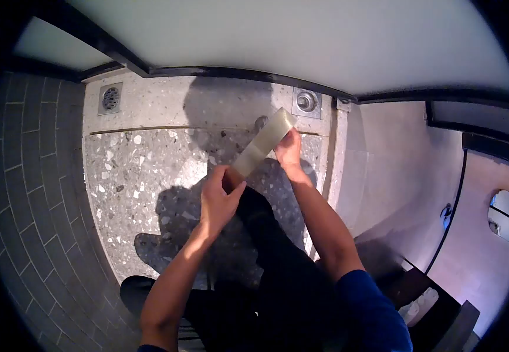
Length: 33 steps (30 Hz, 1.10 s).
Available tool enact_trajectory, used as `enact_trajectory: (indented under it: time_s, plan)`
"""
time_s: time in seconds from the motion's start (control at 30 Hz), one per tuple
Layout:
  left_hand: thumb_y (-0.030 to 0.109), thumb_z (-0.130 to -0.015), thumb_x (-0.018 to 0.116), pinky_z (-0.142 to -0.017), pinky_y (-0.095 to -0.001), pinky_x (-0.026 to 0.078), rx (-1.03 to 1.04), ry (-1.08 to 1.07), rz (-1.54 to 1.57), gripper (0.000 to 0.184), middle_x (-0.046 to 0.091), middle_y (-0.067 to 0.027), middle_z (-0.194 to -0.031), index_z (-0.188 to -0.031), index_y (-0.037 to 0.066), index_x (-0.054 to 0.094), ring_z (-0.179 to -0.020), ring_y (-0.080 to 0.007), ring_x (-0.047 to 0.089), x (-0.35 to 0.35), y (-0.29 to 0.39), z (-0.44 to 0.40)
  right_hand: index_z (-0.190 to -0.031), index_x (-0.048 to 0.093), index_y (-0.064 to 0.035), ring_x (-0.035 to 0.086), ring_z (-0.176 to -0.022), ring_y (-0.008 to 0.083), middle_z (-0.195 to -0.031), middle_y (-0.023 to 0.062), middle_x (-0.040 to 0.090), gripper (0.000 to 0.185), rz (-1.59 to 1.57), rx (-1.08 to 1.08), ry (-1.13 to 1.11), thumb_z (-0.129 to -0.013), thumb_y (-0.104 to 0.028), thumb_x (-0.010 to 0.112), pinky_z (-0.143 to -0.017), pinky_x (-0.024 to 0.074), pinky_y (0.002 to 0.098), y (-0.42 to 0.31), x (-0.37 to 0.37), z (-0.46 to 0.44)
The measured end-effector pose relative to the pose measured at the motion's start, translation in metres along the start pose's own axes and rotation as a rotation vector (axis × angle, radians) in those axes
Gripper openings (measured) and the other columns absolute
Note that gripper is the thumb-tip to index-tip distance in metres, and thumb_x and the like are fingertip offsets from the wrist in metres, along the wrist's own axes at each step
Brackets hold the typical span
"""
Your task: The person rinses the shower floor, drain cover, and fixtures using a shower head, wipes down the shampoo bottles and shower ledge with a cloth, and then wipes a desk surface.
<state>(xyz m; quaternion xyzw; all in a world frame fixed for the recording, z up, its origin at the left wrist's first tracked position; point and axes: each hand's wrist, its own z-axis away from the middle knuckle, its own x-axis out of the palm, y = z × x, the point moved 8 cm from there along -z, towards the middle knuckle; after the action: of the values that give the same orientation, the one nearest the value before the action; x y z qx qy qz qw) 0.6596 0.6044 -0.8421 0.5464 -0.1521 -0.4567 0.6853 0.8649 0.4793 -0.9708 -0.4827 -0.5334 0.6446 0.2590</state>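
A roll of clear, yellowish packing tape (pixel 285 118) is held in my right hand (pixel 290 148), whose fingers close round its near side. From the roll a stretched strip of tape (pixel 259 148) runs down and to the left. Its free end is in my left hand (pixel 220 192), pinched between thumb and fingers, which partly hide it. Both hands are raised above the speckled terrazzo floor (pixel 131 188). One dark-trousered leg (pixel 272 229) extends beneath my hands.
A round drain grate (pixel 110 100) lies at the far left, and a metal drain fitting (pixel 306 102) at the far right of the pale stone strip. A dark-framed frosted panel (pixel 301 41) stands ahead. Dark brick-pattern tiles (pixel 31 193) flank the left; a dark shelf (pixel 430 299) is at lower right.
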Motion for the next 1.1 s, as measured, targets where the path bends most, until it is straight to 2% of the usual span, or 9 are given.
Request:
enact_trajectory:
  time_s: [0.03, 0.17, 0.3, 0.5, 0.53, 0.7, 0.77, 0.93, 1.1]
  plan:
    - [0.009, -0.073, 0.07, -0.071, -0.034, 0.047, 0.011, 0.014, -0.05, 0.034, 0.06, -0.0165, -0.088, -0.102, 0.001, 0.053, -0.08, -0.0271, 0.06, 0.002, -0.002, 0.0, -0.097, 0.06, -0.0035, 0.059, -0.067, 0.0187, -0.078, 0.0071, 0.061, 0.022, 0.003, 0.0, 0.005, -0.075, -0.005, 0.063, -0.059, 0.0456, 0.0314, -0.021, 0.003, 0.004]
    - [0.01, -0.073, 0.071, -0.067, -0.0326, 0.047, 0.096, -0.013, -0.162, 0.032, 0.06, -0.0107, -0.08, -0.099, 0.003, 0.053, -0.074, -0.0217, 0.06, 0.022, -0.01, -0.005, -0.109, 0.055, -0.0027, 0.061, -0.069, 0.0177, -0.088, 0.008, 0.064, 0.023, -0.752, 0.881, 0.203, -0.087, 0.0, 0.047, -0.056, 0.0489, 0.0273, 0.003, 0.007, 0.053]
    - [0.011, -0.072, 0.069, -0.072, -0.0413, 0.046, 0.128, -0.14, -0.329, 0.034, 0.059, -0.0159, -0.09, -0.101, 0.004, 0.053, -0.084, -0.0345, 0.058, 0.049, -0.022, 0.001, -0.119, 0.049, -0.0007, 0.058, -0.098, 0.0286, -0.112, 0.0134, 0.057, 0.036, -1.167, 0.936, -0.016, -0.087, -0.012, 0.061, -0.085, 0.051, 0.0422, -0.001, 0.011, 0.087]
    - [0.008, -0.073, 0.064, -0.07, -0.0453, 0.045, 0.393, -0.243, -0.392, 0.029, 0.055, -0.017, -0.088, -0.099, 0.004, 0.052, -0.083, -0.0372, 0.056, 0.083, 0.015, 0.022, -0.107, 0.055, -0.004, 0.058, -0.096, 0.0202, -0.101, 0.0098, 0.06, 0.02, -1.113, 0.88, -0.269, -0.09, -0.014, 0.057, -0.08, 0.0516, 0.0326, 0.015, -0.008, 0.123]
    - [0.006, -0.073, 0.062, -0.069, -0.0458, 0.045, 0.442, -0.261, -0.463, 0.027, 0.054, -0.017, -0.084, -0.099, 0.004, 0.053, -0.081, -0.0364, 0.057, 0.092, 0.016, 0.025, -0.106, 0.055, -0.0039, 0.06, -0.092, 0.0212, -0.099, 0.0104, 0.061, 0.022, -1.128, 0.933, -0.049, -0.086, -0.011, 0.061, -0.079, 0.0511, 0.0355, 0.042, -0.02, 0.136]
    - [0.01, -0.082, 0.048, -0.071, -0.0438, 0.047, 0.493, -0.355, -0.613, 0.016, 0.058, -0.0131, -0.088, -0.097, 0.008, 0.052, -0.082, -0.0333, 0.059, 0.115, 0.019, 0.036, -0.109, 0.055, -0.0071, 0.056, -0.101, 0.022, -0.108, 0.0072, 0.059, 0.031, -1.06, 0.633, -0.134, -0.089, -0.031, 0.055, -0.091, 0.0447, 0.0378, 0.006, -0.055, 0.171]
    - [0.011, -0.083, 0.047, -0.071, -0.0428, 0.047, 0.528, -0.392, -0.614, 0.014, 0.058, -0.0127, -0.088, -0.095, 0.008, 0.052, -0.081, -0.0328, 0.059, 0.122, 0.021, 0.042, -0.118, 0.049, -0.0057, 0.059, -0.096, 0.0241, -0.11, 0.0104, 0.059, 0.036, -0.899, 0.963, 0.264, -0.092, -0.031, 0.05, -0.084, 0.0493, 0.0394, 0.026, -0.083, 0.203]
    - [0.013, -0.083, 0.047, -0.071, -0.0434, 0.047, 0.736, -0.401, -0.663, 0.014, 0.056, -0.0152, -0.081, -0.093, 0.007, 0.054, -0.08, -0.0339, 0.058, 0.148, 0.022, 0.059, -0.117, 0.05, -0.0062, 0.061, -0.091, 0.0248, -0.107, 0.011, 0.06, 0.036, -0.828, 1.029, 0.343, -0.093, -0.032, 0.046, -0.076, 0.051, 0.0388, 0.074, -0.137, 0.267]
    - [0.011, -0.081, 0.048, -0.072, -0.0415, 0.049, 0.585, -0.511, -0.674, 0.017, 0.058, -0.0122, -0.091, -0.098, 0.009, 0.053, -0.084, -0.0306, 0.061, 0.157, 0.01, 0.033, -0.107, 0.056, -0.0092, 0.059, -0.081, 0.0198, -0.093, 0.0072, 0.062, 0.029, -0.667, 1.087, 0.358, -0.09, -0.033, 0.054, -0.067, 0.0505, 0.0334, 0.067, -0.157, 0.277]
